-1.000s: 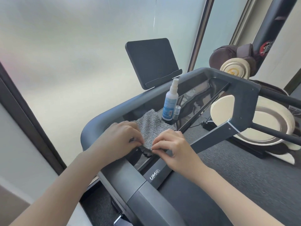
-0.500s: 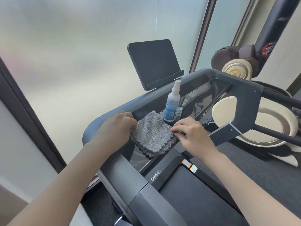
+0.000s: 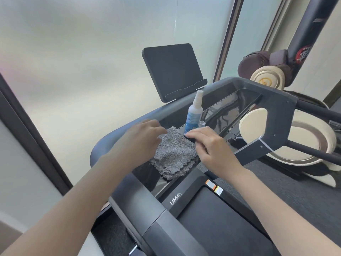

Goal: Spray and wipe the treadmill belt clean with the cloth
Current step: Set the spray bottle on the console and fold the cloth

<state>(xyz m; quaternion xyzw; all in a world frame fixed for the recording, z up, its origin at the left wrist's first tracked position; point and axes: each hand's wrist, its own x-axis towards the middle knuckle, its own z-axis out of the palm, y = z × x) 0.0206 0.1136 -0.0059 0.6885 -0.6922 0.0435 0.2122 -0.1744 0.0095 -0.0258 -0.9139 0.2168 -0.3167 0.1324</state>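
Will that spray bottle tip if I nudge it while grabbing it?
Probably: the spray bottle is tall and narrow, standing upright on the glossy console, so it may tip or slide. It looks small and plastic, so likely light.

A gym room, with treadmill (image 3: pixel 276 102) and punching bag (image 3: pixel 311 28).

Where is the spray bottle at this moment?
In the head view, near centre, the spray bottle stands upright on the console, just behind the cloth, with the right hand by its base.
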